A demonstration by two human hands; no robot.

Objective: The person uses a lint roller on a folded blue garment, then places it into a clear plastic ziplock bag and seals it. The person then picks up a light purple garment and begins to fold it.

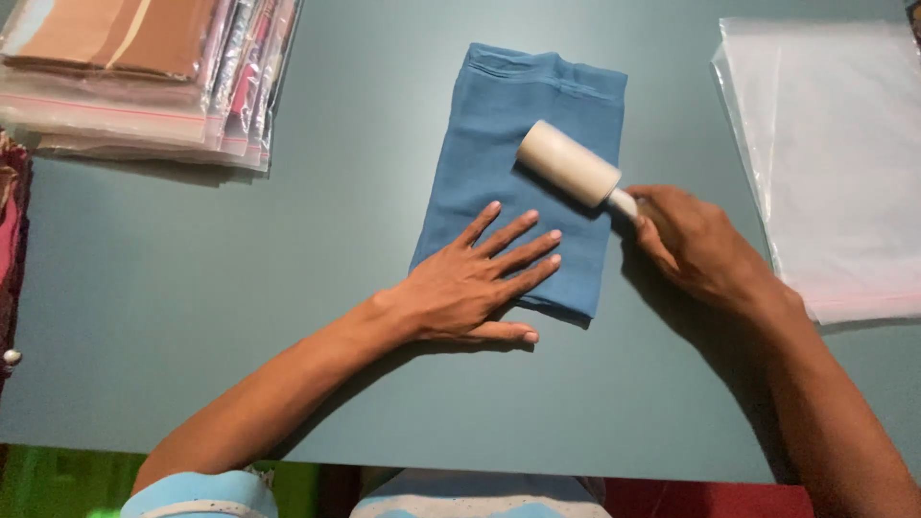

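Lint roller applied to folded blue cloth on counter.

Head view: the folded blue cloth [518, 173] lies flat at the centre of the grey counter [192, 288]. The left hand [470, 283] presses it down, grip open, fingers spread flat on the cloth's lower part. The right hand [696, 245] has its grip closed around the handle of the lint roller [568, 163], whose cream barrel rests on the cloth's upper right part. Bagged fabrics [144, 77] sit stacked top left; clear plastic bags [835, 153] lie right.

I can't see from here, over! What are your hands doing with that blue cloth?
Left hand flat on folded blue cloth. Right hand grips lint roller, roller resting on cloth. Nothing in the way.
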